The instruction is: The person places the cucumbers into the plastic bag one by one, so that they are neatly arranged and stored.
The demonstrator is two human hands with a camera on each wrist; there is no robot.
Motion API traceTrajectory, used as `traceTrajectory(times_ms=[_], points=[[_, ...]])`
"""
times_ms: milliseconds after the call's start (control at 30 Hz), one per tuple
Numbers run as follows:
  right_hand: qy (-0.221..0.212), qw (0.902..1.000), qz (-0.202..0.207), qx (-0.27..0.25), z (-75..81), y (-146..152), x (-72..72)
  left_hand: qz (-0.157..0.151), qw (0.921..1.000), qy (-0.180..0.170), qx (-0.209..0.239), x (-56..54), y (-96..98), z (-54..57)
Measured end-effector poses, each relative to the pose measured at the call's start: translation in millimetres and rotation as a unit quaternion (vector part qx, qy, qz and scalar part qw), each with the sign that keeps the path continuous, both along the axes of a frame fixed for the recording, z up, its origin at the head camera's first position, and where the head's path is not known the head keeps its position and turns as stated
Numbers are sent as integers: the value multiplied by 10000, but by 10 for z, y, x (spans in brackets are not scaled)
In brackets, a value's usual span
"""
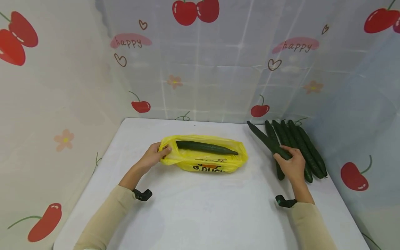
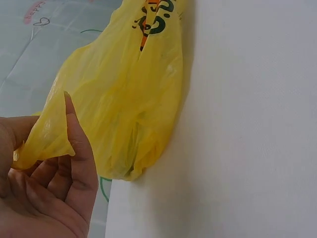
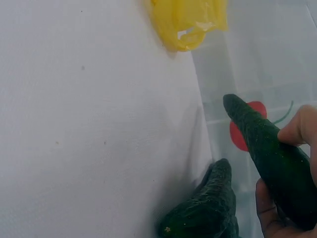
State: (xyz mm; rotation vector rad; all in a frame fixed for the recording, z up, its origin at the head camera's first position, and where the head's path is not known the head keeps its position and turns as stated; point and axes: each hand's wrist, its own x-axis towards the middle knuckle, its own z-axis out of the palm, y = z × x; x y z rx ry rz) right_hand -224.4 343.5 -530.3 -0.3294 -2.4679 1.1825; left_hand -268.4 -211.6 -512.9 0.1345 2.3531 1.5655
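A yellow plastic bag (image 1: 215, 167) with "G.DUCK" lettering lies on the table, its mouth spread wide. One dark green cucumber (image 1: 206, 147) rests inside it. My left hand (image 1: 153, 155) pinches the bag's left edge between thumb and fingers; the left wrist view shows the thin film (image 2: 52, 131) folded in that grip. On the right, my right hand (image 1: 292, 163) grips another cucumber (image 1: 264, 137) by its near end, the far end pointing up and left. In the right wrist view this held cucumber (image 3: 270, 153) is raised above the others.
Several more cucumbers (image 1: 307, 149) lie side by side at the table's right edge, under and beside my right hand. The white table (image 1: 212, 211) meets a printed sheet (image 1: 215, 90) at the back, with similar sheets at both sides.
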Motion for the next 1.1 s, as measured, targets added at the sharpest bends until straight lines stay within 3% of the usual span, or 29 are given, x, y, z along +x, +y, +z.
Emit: traceTrajectory(times_ms=[233, 400, 600, 833, 1100], points=[[-231, 9996, 133, 72, 80, -28, 36, 267, 9996, -27, 61, -1, 14, -3], [4, 9989, 410, 231, 121, -53, 37, 366, 9992, 119, 83, 4, 31, 33], [236, 9943, 990, 323, 181, -80, 78, 348, 9993, 13, 141, 17, 29, 59], [255, 9802, 1962, 119, 271, -117, 86, 305, 9990, -78, 321, -6, 29, 60], [110, 9611, 2755, 175, 317, -262, 6, 321, 9973, -167, 643, 5, 42, 101]])
